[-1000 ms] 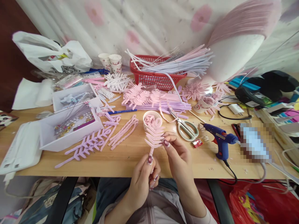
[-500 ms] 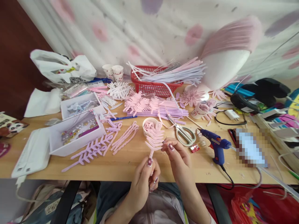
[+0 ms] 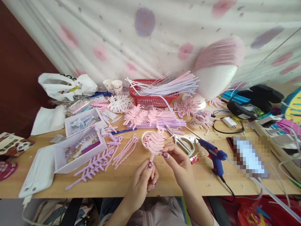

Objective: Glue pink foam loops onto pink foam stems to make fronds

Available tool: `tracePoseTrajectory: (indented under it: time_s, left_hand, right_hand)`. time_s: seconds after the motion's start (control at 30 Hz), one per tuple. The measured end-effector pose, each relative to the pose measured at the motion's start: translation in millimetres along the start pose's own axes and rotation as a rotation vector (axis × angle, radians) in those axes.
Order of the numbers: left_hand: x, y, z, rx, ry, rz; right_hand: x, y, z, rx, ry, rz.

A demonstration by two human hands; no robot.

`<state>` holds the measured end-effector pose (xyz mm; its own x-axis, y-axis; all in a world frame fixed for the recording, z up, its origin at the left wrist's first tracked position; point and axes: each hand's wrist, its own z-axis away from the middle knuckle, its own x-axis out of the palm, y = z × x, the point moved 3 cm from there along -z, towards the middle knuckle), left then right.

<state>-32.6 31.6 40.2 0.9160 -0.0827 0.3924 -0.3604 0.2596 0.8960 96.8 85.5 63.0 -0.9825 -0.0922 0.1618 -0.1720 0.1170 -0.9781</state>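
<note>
A pink pipe-cleaner leaf (image 3: 156,142) stands upright in front of me, with a small loop at its top and side branches along its stem. My left hand (image 3: 144,179) is closed around the stem at its base. At the leaf's lower right edge, my right hand (image 3: 178,161) pinches a branch tip between thumb and finger. Partly hidden behind the leaf is a paper cup (image 3: 144,142) with pink pieces in it. Scissors (image 3: 184,142) with pale handles lie just beyond my right hand.
A blue glue gun (image 3: 215,155) with its cord rests at right. Left are white boxes (image 3: 77,164) of beads and purple pipe-cleaner branches (image 3: 94,166). Behind stand a red basket (image 3: 152,101) of pipe cleaners, pink leaves (image 3: 138,115) and a white mannequin head (image 3: 217,77).
The view has tilted up, so the table sits lower in the picture. My right hand has come closer against the leaf's right side, while my left hand keeps hold of the stem.
</note>
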Motion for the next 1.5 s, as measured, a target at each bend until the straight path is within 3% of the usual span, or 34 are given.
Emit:
tracePoseTrajectory:
  time_s: [0.43,0.67,1.17,1.33,1.5]
  left_hand:
    - [-10.3,26,-12,-0.063,-0.012,0.072]
    - [-9.1,24,-13,-0.029,-0.049,0.086]
    - [-5.1,17,-8,-0.248,-0.053,0.187]
    - [-8.8,19,-1,-0.229,-0.041,0.138]
    - [-8.9,21,3,-0.186,-0.057,0.049]
  right_hand:
    - [13,-2,-16,-0.094,-0.089,0.072]
    - [14,1,-14,-0.084,-0.069,0.122]
    - [15,10,2,-0.148,-0.084,0.296]
    - [15,11,2,-0.116,-0.092,0.248]
    - [15,12,-2,-0.040,-0.018,0.181]
